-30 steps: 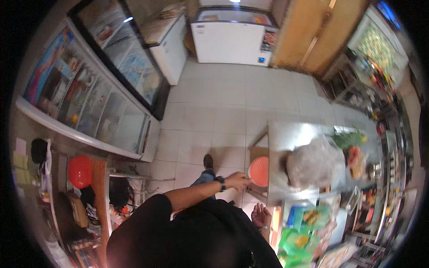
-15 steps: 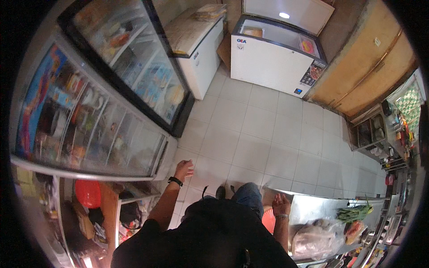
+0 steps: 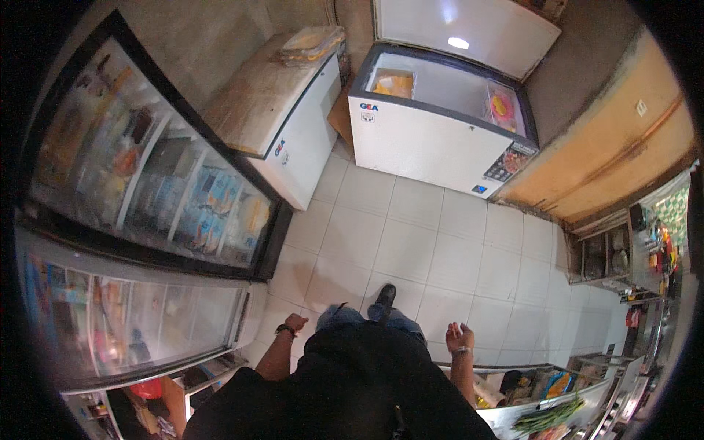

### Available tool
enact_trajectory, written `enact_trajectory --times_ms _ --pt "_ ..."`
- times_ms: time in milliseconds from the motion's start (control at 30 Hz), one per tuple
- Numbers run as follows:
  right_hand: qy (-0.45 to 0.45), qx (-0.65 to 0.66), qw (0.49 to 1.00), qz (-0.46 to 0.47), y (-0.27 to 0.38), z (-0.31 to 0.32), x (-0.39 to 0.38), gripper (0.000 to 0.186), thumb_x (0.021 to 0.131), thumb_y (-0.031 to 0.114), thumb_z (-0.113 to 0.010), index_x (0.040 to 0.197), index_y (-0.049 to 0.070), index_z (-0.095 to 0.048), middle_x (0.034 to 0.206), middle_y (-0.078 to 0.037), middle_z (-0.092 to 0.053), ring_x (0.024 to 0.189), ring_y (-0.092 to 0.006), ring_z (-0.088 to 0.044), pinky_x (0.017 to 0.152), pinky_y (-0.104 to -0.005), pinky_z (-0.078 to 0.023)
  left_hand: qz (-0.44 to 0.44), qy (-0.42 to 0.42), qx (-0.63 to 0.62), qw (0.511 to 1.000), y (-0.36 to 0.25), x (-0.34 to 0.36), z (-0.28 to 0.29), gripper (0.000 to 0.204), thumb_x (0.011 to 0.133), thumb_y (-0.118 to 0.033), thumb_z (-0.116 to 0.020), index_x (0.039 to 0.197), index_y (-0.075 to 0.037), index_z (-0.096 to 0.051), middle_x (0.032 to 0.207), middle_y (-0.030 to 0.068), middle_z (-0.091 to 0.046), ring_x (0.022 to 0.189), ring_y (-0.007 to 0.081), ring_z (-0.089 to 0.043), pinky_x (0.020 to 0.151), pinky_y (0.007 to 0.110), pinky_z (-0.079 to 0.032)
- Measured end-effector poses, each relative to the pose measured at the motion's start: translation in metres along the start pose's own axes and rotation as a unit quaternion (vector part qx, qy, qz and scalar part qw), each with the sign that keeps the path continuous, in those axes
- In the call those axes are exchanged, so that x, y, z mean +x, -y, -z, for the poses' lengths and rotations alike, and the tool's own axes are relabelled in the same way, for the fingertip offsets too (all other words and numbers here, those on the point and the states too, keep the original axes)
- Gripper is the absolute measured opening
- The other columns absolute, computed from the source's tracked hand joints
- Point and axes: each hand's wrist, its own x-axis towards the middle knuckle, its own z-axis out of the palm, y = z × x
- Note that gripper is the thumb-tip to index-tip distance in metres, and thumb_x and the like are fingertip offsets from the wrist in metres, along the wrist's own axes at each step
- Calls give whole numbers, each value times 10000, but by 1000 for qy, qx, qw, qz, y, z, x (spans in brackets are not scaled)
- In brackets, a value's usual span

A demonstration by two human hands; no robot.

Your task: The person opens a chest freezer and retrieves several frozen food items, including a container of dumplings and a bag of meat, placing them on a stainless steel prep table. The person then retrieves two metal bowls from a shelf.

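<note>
My left hand (image 3: 295, 322) hangs low near the corner of a glass-door display fridge (image 3: 147, 330), apart from it. Its fingers look loosely curled, with nothing visible in them. My right hand (image 3: 460, 336) is held palm up over the near edge of a metal counter, its fingers half bent and slightly apart, holding nothing. Farther ahead stands a white chest freezer (image 3: 418, 143) with its lid (image 3: 469, 37) raised. Inside it lie a yellow-orange package (image 3: 394, 83) at the left and a pink-and-yellow item (image 3: 501, 107) at the right. Neither hand touches anything.
A second white chest freezer (image 3: 301, 165), lid down with flat packages (image 3: 312, 45) on top, stands ahead left beside a black-framed display fridge (image 3: 154, 176). Tan doors (image 3: 587, 147) and a utensil shelf (image 3: 609, 253) line the right. Green vegetables (image 3: 546, 416) lie on the counter. Tiled floor (image 3: 411, 242) spreads ahead.
I have moved forward: the freezers look nearer, and the fridges and counter have slid back. My left hand's fingers have drawn in. One shoe now shows stepping ahead.
</note>
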Motion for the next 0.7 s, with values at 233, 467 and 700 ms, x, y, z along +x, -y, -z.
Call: enact_trajectory --times_ms 233,467,700 --pt "116 -74 978 159 121 -234 13 305 941 223 -590 1191 57 -538 1243 -155 -582 972 -336 -616 652 -313 -572 116 -79 -277 951 -58 13 51 310 919 -369 -611 1046 -88 -647 839 134 -646 748 299 -667 579 469 -579" --pt "45 -55 991 115 137 -375 93 330 950 179 -542 1254 64 -487 1168 -130 -590 937 -321 -625 618 -339 -554 106 -67 -258 958 -119 120 88 373 882 -387 -668 1082 -76 -622 869 129 -656 771 305 -682 627 450 -587" --pt "57 -136 988 54 88 -497 130 367 919 155 -589 1250 61 -463 1125 -122 -582 945 -349 -627 741 -406 -542 -180 -53 162 969 -228 251 217 371 957 -258 -553 1275 -69 -578 1012 106 -689 937 287 -652 793 461 -557"
